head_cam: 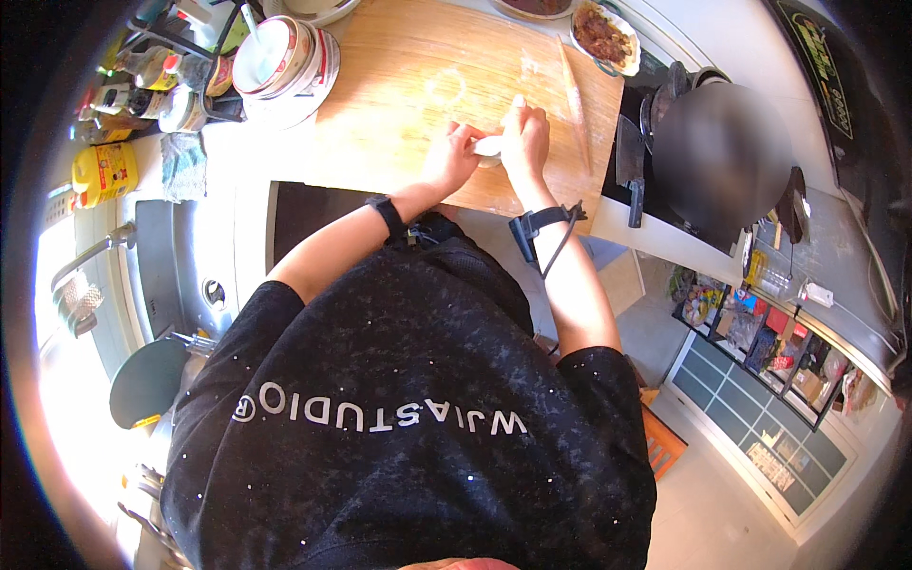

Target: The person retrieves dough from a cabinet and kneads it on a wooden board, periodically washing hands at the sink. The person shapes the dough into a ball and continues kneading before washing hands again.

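A small piece of white dough (489, 146) is between my two hands, near the front edge of a floured wooden board (399, 78). My left hand (454, 158) pinches its left end with thumb and fingers. My right hand (526, 139) holds the other end, its fingers curled. Some of the dough is hidden by the hands. A tapered wooden rolling pin (575, 107) lies on the board to the right of my right hand. A faint ring of flour marks the board beyond my hands.
Stacked bowls (267, 60) with a spoon stand on plates at the board's left. A dish of brown food (604, 35) is at the far right corner. A cleaver (630, 167) lies right of the board, beside the stove. Bottles (149, 68) and a cloth (184, 165) are further left.
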A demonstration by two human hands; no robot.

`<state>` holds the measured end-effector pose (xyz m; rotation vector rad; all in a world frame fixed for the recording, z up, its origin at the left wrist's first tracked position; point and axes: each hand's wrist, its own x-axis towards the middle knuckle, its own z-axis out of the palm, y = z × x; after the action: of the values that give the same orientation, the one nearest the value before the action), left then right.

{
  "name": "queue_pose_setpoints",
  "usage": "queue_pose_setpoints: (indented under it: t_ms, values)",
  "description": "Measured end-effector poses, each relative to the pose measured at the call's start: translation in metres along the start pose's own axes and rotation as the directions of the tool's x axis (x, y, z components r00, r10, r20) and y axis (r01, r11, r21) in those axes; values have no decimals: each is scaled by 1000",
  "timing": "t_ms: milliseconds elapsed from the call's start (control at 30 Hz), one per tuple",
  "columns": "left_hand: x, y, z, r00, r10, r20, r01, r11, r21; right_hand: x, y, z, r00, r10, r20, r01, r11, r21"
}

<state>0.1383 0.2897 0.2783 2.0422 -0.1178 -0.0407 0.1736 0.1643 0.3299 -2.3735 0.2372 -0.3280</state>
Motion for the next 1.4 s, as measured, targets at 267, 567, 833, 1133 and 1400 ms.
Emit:
queue_pose_setpoints:
  t_ms: [267,567,833,1133,1400]
  values:
    - [-3,-23,0,999,-48,-12,42,954,-298,-38,29,4,883,-389,260,460,826,-326]
    - [1,-56,-19,958,-274,81,286,934,-214,8,48,35,852,-412,322,511,786,-347]
    - [2,-54,-13,948,-313,56,316,912,-260,33,38,45,915,-248,318,355,868,-346]
    - [8,-52,-12,957,-289,31,285,910,-302,6,20,-9,852,-406,330,439,898,-29]
    - [22,-68,-62,928,286,-238,-212,932,293,-31,37,10,818,-400,413,521,819,-241]
